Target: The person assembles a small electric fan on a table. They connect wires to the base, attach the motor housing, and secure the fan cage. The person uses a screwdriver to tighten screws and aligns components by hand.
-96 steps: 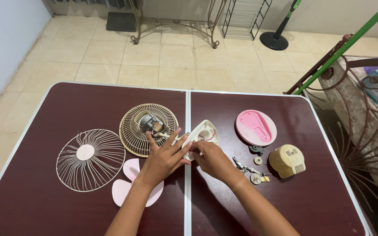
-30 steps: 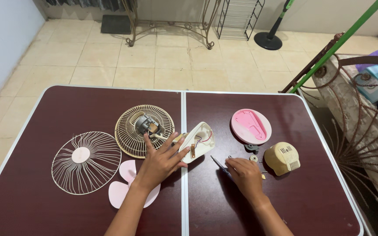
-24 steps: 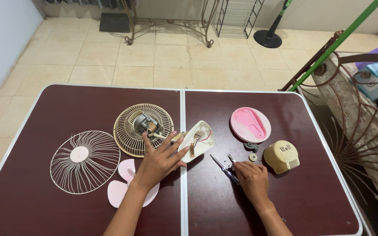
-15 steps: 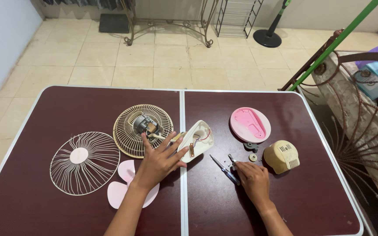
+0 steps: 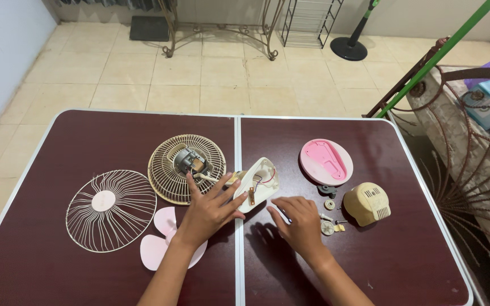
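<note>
My left hand [image 5: 206,211] lies flat with fingers spread, its fingertips against a white fan base housing [image 5: 260,180] with wires inside, at the table's middle seam. The rear fan grille with its motor [image 5: 186,167] is joined to that housing and sits just above my thumb. My right hand [image 5: 298,222] is just right of the housing, fingers curled around a thin screwdriver [image 5: 283,213] whose shaft shows under them.
On the dark red folding table [image 5: 114,133] lie a front wire grille [image 5: 112,209], a pink fan blade [image 5: 160,241], a pink round base plate [image 5: 325,161], a beige motor cover [image 5: 368,204] and small screws and knobs [image 5: 330,225]. A metal chair frame [image 5: 472,170] stands at the right.
My right hand left the housing, went to the small parts at the right, took up the screwdriver, and has moved back left toward the housing. My left hand has stayed put.
</note>
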